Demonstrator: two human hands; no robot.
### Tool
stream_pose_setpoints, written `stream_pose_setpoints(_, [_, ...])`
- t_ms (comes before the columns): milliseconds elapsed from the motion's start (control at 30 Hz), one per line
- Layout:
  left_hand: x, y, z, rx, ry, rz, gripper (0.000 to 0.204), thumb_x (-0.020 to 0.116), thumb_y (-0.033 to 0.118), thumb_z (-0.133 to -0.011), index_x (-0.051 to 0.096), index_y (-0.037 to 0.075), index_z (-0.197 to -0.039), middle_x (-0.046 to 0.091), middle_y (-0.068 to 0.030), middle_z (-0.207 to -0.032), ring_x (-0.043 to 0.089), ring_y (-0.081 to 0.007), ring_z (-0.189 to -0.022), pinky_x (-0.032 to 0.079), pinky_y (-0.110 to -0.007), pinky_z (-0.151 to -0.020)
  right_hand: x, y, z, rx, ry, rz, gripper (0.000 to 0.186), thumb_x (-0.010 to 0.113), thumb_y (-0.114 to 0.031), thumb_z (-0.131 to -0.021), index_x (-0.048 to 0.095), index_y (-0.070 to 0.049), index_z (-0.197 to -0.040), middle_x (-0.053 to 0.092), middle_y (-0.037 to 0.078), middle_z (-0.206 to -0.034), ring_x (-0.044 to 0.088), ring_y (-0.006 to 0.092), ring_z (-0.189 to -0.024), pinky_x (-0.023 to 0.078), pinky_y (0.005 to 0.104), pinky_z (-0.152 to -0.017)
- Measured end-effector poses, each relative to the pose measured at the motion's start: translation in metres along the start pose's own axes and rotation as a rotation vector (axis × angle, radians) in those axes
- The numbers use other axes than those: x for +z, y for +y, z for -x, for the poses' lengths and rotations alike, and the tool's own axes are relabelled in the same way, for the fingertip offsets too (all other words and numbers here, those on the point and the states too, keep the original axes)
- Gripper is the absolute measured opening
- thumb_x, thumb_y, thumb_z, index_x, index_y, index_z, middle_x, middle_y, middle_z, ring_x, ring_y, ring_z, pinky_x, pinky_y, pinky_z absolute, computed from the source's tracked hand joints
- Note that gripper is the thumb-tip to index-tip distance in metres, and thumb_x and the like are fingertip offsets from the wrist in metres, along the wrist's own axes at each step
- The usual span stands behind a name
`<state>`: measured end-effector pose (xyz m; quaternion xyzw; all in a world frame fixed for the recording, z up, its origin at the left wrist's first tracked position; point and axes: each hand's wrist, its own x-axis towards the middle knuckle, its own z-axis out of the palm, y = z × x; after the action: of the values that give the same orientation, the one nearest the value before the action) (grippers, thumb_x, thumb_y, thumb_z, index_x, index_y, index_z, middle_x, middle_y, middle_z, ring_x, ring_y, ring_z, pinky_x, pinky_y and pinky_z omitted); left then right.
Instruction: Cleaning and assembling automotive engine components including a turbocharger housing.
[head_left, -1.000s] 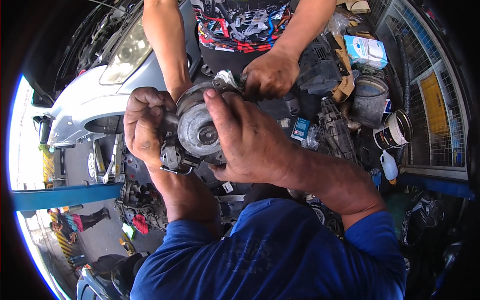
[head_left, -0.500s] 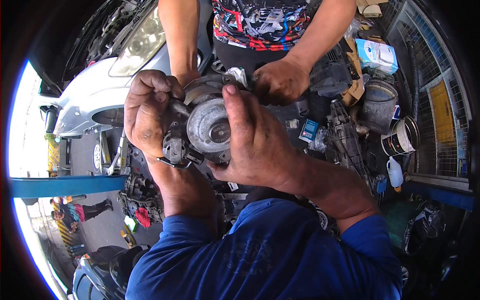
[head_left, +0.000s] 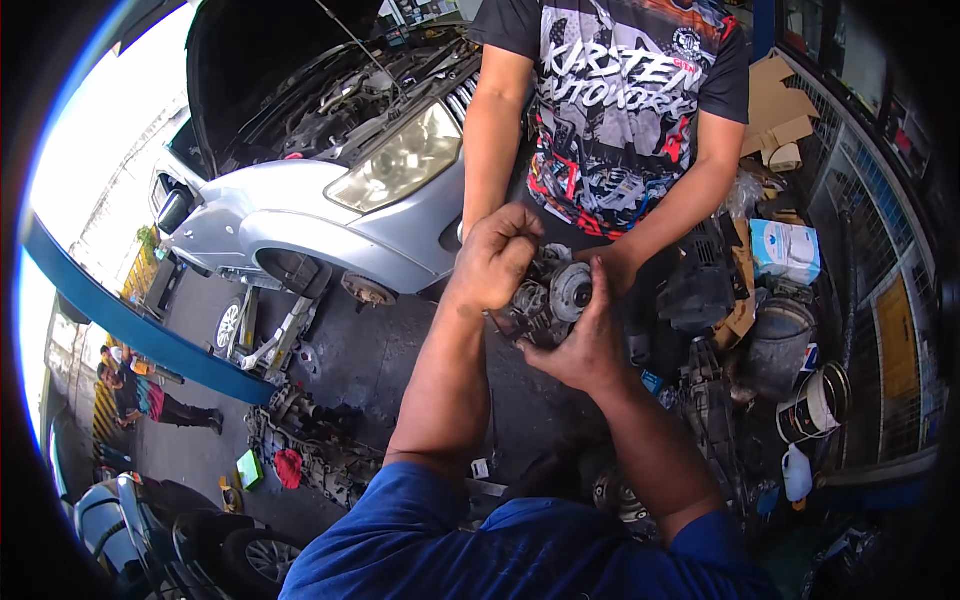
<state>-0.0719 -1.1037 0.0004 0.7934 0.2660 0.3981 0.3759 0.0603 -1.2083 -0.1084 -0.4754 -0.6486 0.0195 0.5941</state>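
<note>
Out in front of me, a greasy grey metal car part [head_left: 570,291] with a round, stepped end is held up at arm's length. My right hand [head_left: 585,345] grips its near right side, thumb raised along the round face and fingers underneath. At its left, my left hand [head_left: 500,257] is closed with curled fingers against the part; the exact spot it grips is hidden. A co-worker in a printed shirt [head_left: 620,110] stands opposite, with one hand [head_left: 618,262] right behind the part; their other hand is hidden behind my left fist.
A silver car [head_left: 340,215] with its hood up stands at left. A blue post [head_left: 150,325] crosses the left side. Gearbox-like assemblies [head_left: 320,445] lie on the floor. At right are a metal bucket [head_left: 782,335], a white pail [head_left: 815,402] and cardboard [head_left: 775,110].
The view has tilted up, showing more of the car and co-worker. Both my hands and the part have moved away from me, toward the co-worker, with my arms stretched out.
</note>
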Motion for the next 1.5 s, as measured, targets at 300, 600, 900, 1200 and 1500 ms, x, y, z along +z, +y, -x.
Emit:
stream_pose_setpoints(300, [0.046,-0.073,-0.06,-0.01,-0.006,0.237,0.014,0.056,0.012,-0.087,0.063,0.001,-0.09,0.06,-0.0046,-0.072,0.057,-0.0144,-0.067,0.046,-0.031,-0.062,-0.044,0.041,-0.035,0.19,-0.197,0.145,0.136,0.095,-0.025,-0.061,0.005,0.003,-0.158,0.042,0.033,-0.146,0.049,0.0452,-0.135,0.04,0.0483,-0.114])
stream_pose_setpoints(600, [0.032,-0.093,-0.098,-0.033,-0.066,0.225,0.023,0.06,0.021,-0.088,0.063,0.002,-0.101,0.068,-0.0264,-0.087,0.068,-0.0464,-0.089,0.053,-0.052,-0.08,-0.049,0.066,-0.085,0.392,-0.352,0.244,0.141,0.095,-0.018,-0.049,0.009,-0.002,-0.159,0.041,0.03,-0.15,0.044,0.0412,-0.14,0.036,0.0477,-0.117])
stream_pose_setpoints(900, [-0.015,-0.129,-0.114,0.31,-0.008,0.363,0.037,0.065,0.018,-0.093,0.055,-0.001,-0.123,0.063,-0.0237,-0.113,0.064,-0.0415,-0.107,0.052,-0.046,-0.09,-0.009,0.05,-0.12,0.486,-0.294,0.379,0.136,0.086,-0.011,-0.049,0.007,-0.002,-0.16,0.051,0.027,-0.143,0.051,0.0396,-0.134,0.038,0.0465,-0.116])
stream_pose_setpoints(1200, [-0.071,-0.209,-0.114,0.058,0.11,0.349,0.032,0.068,0.016,-0.095,0.058,-0.001,-0.12,0.063,-0.0198,-0.114,0.066,-0.0338,-0.103,0.053,-0.041,-0.088,0.041,0.088,-0.149,0.513,-0.198,0.514,0.134,0.093,-0.015,-0.053,0.011,0.001,-0.159,0.045,0.032,-0.145,0.049,0.044,-0.135,0.039,0.047,-0.115])
stream_pose_setpoints(1500, [-0.064,-0.229,-0.098,-0.001,-0.192,0.175,0.028,0.071,0.015,-0.092,0.064,0.001,-0.116,0.066,-0.017,-0.114,0.068,-0.0292,-0.106,0.056,-0.038,-0.088,0.036,0.115,-0.129,0.494,-0.033,0.473,0.134,0.094,-0.017,-0.053,0.013,0.002,-0.159,0.044,0.032,-0.147,0.047,0.0436,-0.138,0.038,0.0467,-0.117])
